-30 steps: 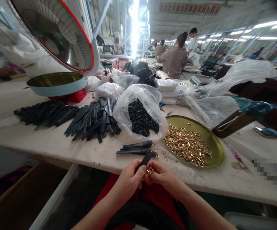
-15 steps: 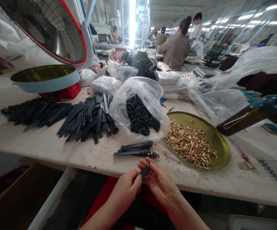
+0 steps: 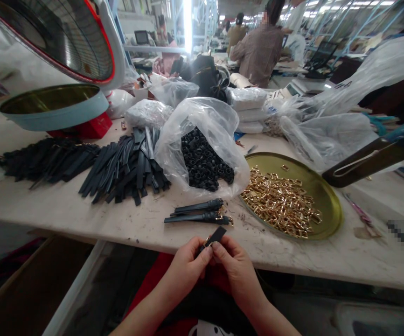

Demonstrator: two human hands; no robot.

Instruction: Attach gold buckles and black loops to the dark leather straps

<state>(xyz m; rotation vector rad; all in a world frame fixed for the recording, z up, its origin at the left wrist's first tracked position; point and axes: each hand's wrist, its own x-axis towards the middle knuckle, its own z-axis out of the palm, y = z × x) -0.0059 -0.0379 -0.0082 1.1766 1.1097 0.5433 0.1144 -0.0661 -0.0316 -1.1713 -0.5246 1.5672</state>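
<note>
Just off the table's front edge, a black strap (image 3: 218,235) with a gold buckle (image 3: 207,241) is pinched between both hands. My left hand (image 3: 191,259) is closed on the buckle end. My right hand (image 3: 235,261) grips the strap from the other side, thumb near the buckle; its free end points up and away. Beyond the hands, a few finished-looking buckled straps (image 3: 198,217) lie side by side. On the right, a round gold tray (image 3: 331,205) bears a heap of gold buckles (image 3: 282,200). A clear plastic bag (image 3: 170,149) holds many small black loops (image 3: 205,161).
Piles of black straps (image 3: 121,168) and more straps (image 3: 44,163) cover the table's left. Behind them stand a pale blue round tin (image 3: 55,109) and a fan (image 3: 65,42). Pink-handled scissors (image 3: 361,212) lie right of the tray. A person (image 3: 260,49) is in the background.
The strap has turned so its free end now points away from me, with the buckle between my thumbs. My right hand has closed in beside my left. The camera view has tilted slightly downward.
</note>
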